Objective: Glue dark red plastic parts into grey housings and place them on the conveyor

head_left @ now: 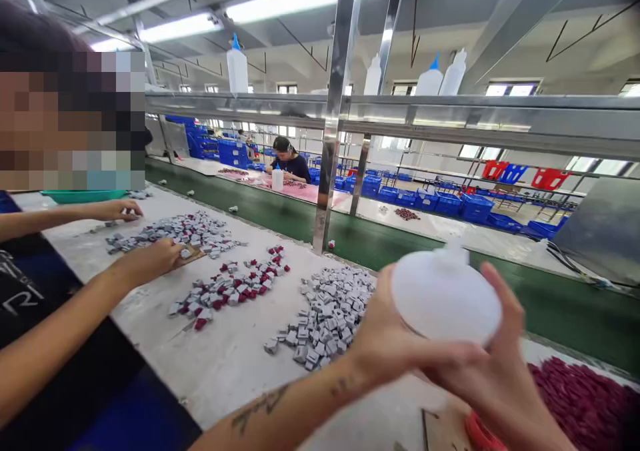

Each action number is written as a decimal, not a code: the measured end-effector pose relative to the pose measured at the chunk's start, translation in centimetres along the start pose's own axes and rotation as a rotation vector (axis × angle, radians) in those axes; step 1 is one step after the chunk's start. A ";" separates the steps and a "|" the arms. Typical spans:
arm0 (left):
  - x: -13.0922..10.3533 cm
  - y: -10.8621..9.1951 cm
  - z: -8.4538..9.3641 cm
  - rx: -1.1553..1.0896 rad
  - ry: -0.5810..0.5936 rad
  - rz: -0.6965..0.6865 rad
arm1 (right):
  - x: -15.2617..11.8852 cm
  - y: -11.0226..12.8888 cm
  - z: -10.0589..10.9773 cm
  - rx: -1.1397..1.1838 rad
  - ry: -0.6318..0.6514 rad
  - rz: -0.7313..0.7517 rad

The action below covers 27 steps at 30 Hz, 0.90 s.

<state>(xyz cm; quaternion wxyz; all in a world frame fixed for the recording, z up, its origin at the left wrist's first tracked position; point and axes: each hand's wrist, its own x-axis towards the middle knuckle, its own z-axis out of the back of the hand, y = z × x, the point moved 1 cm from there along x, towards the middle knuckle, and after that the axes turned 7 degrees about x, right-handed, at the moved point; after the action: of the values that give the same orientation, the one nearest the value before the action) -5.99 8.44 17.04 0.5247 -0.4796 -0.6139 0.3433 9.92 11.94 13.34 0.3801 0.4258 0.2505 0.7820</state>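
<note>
My left hand (pixel 383 334) and right hand (pixel 505 364) clasp the white bottle (pixel 445 301) from both sides, raised to the right of the grey pile (pixel 333 311). Farther right of that pile lies the maroon pile (pixel 583 398). I judge even, light pressure best, steadying the bottle without squeezing it.

The white bottle (pixel 447 301) is blurred — the red object (pixel 483 434), perhaps a ring, is cut off below.

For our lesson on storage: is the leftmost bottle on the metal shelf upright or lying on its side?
Upright: the leftmost bottle stands on the metal shelf, its blue tip pointing up.
</note>
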 end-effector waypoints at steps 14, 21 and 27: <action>13.3 4.6 21.6 0.698 -0.707 -0.134 | 12.2 -3.2 -1.7 -0.236 0.333 -0.084; 14.8 8.0 24.6 0.712 -0.699 -0.064 | 15.2 -7.6 -4.6 -0.171 0.417 -0.141; 8.9 10.8 24.4 0.788 -0.669 0.104 | 19.1 -8.4 -12.6 -0.121 0.520 -0.039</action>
<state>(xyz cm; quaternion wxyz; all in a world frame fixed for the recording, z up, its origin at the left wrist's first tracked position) -27.16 22.20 4.65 0.4227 -0.1395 -0.5478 0.7084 -4.35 31.45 9.98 0.3426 0.1821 0.3006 0.8713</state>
